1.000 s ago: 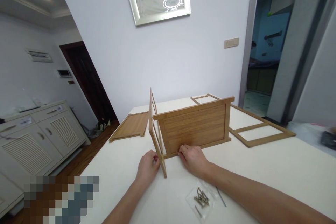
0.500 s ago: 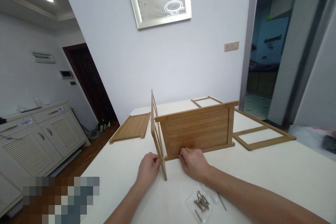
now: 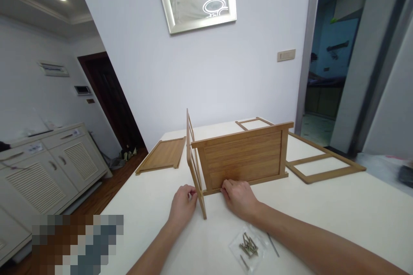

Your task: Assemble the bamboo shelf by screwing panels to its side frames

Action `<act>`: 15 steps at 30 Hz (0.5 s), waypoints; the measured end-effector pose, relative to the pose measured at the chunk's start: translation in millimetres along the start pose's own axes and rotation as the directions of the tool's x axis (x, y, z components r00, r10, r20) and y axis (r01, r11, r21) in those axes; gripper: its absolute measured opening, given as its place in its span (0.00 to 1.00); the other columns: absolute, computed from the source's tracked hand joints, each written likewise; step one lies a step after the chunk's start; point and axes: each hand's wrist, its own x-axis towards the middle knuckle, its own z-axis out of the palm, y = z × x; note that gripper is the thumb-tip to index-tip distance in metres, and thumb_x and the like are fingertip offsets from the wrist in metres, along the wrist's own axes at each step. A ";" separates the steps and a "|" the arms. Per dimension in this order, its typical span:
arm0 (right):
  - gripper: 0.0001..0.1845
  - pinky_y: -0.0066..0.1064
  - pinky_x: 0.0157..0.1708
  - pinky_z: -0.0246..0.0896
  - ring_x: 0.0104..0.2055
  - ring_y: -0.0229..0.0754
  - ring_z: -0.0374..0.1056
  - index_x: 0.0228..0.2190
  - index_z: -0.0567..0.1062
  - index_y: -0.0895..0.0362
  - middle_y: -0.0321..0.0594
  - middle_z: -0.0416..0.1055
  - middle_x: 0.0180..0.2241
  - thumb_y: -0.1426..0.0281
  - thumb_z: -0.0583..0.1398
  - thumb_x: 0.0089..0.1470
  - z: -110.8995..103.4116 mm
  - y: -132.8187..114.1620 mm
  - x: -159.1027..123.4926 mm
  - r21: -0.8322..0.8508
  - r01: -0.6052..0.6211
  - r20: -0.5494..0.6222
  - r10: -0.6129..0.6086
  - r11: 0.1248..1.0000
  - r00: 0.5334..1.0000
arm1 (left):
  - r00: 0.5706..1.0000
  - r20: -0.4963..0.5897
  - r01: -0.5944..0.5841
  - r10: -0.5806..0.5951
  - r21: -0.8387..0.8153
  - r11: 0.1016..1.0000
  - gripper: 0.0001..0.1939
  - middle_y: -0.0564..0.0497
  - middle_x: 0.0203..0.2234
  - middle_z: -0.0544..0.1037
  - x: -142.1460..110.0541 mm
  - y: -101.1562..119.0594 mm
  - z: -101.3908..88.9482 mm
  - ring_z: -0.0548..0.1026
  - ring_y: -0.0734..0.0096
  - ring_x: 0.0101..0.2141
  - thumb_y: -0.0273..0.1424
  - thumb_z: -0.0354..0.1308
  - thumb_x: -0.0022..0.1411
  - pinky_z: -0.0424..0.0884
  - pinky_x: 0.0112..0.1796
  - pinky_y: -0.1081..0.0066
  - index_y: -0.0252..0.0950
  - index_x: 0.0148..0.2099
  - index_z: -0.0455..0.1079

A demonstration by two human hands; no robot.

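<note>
A wooden shelf panel (image 3: pixel 244 156) stands on its long edge. Its left end meets an upright wooden side frame (image 3: pixel 194 167), seen nearly edge-on. My right hand (image 3: pixel 239 195) is closed around the panel's lower edge, near that joint. On the frame's outer side, my left hand (image 3: pixel 183 204) is closed with its fingertips against the frame at the joint; whatever they pinch is hidden. Nearer me lies a clear plastic bag (image 3: pixel 235 247) with several screws (image 3: pixel 248 245). A thin metal rod, perhaps a hex key (image 3: pixel 273 245), rests beside my right forearm.
A second wooden panel (image 3: pixel 163 154) lies flat at the left of the white table (image 3: pixel 338 219). An open wooden frame (image 3: pixel 329 177) lies at the right, with a smaller frame part (image 3: pixel 254 120) by the wall. A plastic-wrapped item (image 3: pixel 383 167) is past the right edge.
Both hands keep their places at the joint, and the panel and side frame stay put. Only the camera view has shifted slightly.
</note>
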 end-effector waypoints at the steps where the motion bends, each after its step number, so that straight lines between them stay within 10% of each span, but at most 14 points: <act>1: 0.10 0.30 0.30 0.51 0.34 0.41 0.71 0.33 0.71 0.57 0.42 0.77 0.34 0.72 0.51 0.62 -0.3 -0.2 0.2 0.004 -0.002 0.006 0.002 1.000 1.000 | 1.000 -0.001 -0.013 0.013 0.019 1.000 0.09 0.49 0.30 0.76 0.0 -0.4 -0.4 0.71 0.65 0.34 0.23 0.52 0.56 0.63 0.37 0.69 0.36 0.34 0.74; 15: 0.10 0.30 0.31 0.52 0.34 0.41 0.71 0.33 0.71 0.57 0.42 0.77 0.34 0.71 0.51 0.62 2.1 2.7 1.0 0.046 0.021 0.005 -0.021 0.999 1.000 | 0.999 0.028 -0.023 0.024 -0.021 1.000 0.10 0.52 0.27 0.75 2.4 -4.6 3.5 0.69 0.69 0.29 0.21 0.53 0.53 0.62 0.33 0.71 0.36 0.31 0.75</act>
